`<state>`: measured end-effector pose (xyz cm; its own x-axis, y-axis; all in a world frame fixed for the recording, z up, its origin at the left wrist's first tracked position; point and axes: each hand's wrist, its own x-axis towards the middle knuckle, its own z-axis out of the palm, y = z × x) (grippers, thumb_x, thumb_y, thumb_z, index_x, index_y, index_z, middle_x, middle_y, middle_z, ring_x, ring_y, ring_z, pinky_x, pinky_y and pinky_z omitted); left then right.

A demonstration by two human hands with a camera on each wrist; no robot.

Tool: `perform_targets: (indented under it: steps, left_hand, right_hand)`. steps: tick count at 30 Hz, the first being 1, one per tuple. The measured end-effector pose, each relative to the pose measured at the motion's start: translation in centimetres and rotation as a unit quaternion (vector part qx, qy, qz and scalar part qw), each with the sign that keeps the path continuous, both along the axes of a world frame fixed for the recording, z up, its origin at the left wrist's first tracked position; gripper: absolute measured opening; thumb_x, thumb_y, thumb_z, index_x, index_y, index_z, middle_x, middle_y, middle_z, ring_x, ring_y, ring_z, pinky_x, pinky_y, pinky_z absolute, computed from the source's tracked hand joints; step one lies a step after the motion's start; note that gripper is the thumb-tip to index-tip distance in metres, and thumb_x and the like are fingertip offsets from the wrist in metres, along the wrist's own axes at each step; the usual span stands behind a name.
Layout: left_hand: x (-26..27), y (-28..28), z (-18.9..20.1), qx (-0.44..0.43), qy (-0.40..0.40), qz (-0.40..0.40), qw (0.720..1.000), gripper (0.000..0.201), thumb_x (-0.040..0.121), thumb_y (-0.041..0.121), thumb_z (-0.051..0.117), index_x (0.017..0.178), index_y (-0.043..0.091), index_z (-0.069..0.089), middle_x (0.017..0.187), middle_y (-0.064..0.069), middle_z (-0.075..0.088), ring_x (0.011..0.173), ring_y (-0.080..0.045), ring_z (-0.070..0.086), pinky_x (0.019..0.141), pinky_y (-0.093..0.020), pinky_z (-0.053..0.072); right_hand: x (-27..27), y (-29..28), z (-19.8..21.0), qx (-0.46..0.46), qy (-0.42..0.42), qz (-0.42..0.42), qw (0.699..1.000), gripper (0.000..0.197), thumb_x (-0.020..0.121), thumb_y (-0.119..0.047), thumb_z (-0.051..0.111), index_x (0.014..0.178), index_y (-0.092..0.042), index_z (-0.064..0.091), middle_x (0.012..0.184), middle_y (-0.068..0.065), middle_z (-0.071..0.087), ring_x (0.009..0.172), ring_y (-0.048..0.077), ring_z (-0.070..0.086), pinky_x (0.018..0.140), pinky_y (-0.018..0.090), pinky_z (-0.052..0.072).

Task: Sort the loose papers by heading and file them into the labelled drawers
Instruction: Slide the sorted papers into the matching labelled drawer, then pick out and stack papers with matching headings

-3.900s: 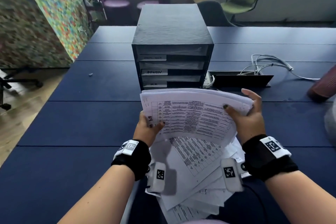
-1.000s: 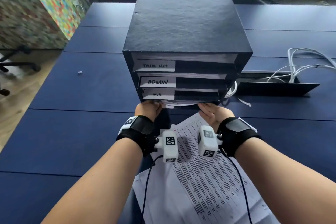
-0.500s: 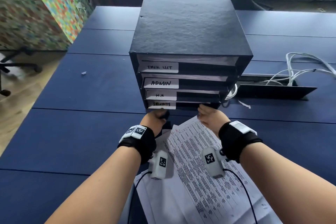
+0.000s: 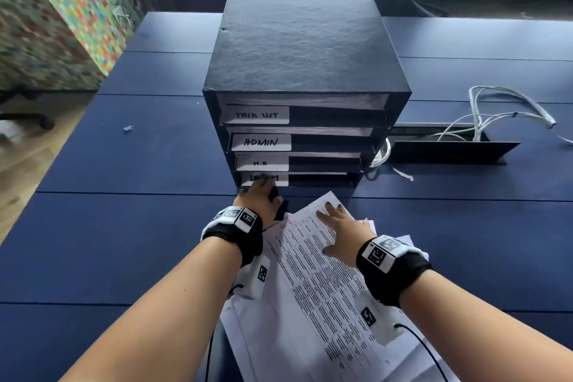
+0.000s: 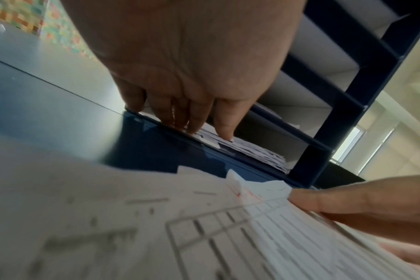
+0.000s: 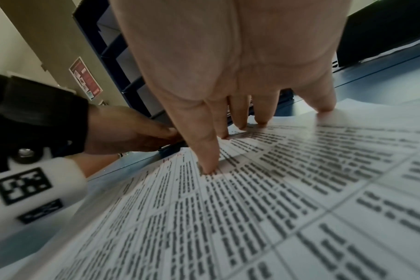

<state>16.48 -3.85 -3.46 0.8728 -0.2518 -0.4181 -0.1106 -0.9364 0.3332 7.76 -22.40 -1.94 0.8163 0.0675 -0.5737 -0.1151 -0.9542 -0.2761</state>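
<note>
— Head view first: where are the papers?
— Loose heap on the table, at its near edge, just in front of the drawers. Labels read TASK LIST, ADMIN, H.R; the lowest one is half hidden by the left hand.
— And that hand?
— Fingers straight, tips at the front of the bottom drawer, over its label. It clasps nothing.
— Right hand?
— Flat on the top sheet, fingers spread, pressing near its far corner. Cables lie toward the table's right edge.
— Left wrist view?
— Left hand reaches forward, fingers extended side by side, tips on the sheets lying in the bottom drawer. The heap fills the foreground, blurred.
— Right wrist view?
— Right hand splayed, fingertips pushing down on the printed table of the top sheet. Left hand shows at the drawers' foot.
</note>
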Motion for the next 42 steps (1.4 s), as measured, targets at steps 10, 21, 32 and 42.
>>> perform_targets:
  steps: [10, 21, 32, 42]
  left_hand:
    - [1.4, -0.8, 0.9, 0.008, 0.031, 0.029, 0.999, 0.054, 0.097, 0.040, 0.038, 0.146, 0.020, 0.029, 0.153, -0.006, 0.027, 0.137, -0.030, 0.032, 0.112, -0.038, 0.027]
    - [-4.5, 2.7, 2.0, -0.034, -0.017, 0.080, 0.996, 0.032, 0.077, 0.039, 0.064, 0.108, 0.035, 0.066, 0.111, 0.004, 0.067, 0.100, -0.022, 0.062, 0.084, -0.027, 0.050]
    - [-11.8, 3.6, 1.5, -0.073, -0.043, 0.124, 0.989, 0.021, 0.085, 0.016, 0.057, 0.101, 0.025, 0.067, 0.094, 0.003, 0.051, 0.094, -0.023, 0.060, 0.076, -0.025, 0.046]
    - [-14.9, 2.7, 1.7, -0.223, -0.040, 0.114, 0.967, 0.021, 0.088, -0.001, 0.055, 0.097, 0.008, 0.072, 0.085, 0.005, 0.045, 0.072, -0.022, 0.056, 0.076, -0.039, 0.055]
  right_hand:
    - [0.0, -0.3, -0.1, 0.020, -0.006, -0.010, 1.000, 0.084, 0.081, -0.025, 0.067, 0.147, -0.034, 0.016, 0.157, -0.011, -0.003, 0.145, 0.011, -0.002, 0.114, 0.055, 0.004]
    - [-3.2, -3.3, 0.1, -0.013, -0.038, -0.137, 0.990, 0.099, 0.070, -0.036, 0.077, 0.147, -0.028, 0.015, 0.156, -0.007, 0.011, 0.144, 0.014, 0.014, 0.114, 0.054, 0.017]
    - [-9.8, -3.4, 0.2, 0.022, -0.062, -0.164, 0.984, 0.096, 0.070, -0.038, 0.077, 0.145, -0.036, 0.017, 0.157, -0.011, 0.006, 0.138, 0.015, 0.029, 0.111, 0.048, 0.029]
    - [-12.1, -6.2, 1.5, 0.148, -0.123, -0.279, 0.941, 0.092, 0.076, -0.024, 0.075, 0.147, -0.029, 0.017, 0.137, -0.002, 0.049, 0.116, 0.023, 0.055, 0.084, 0.023, 0.039]
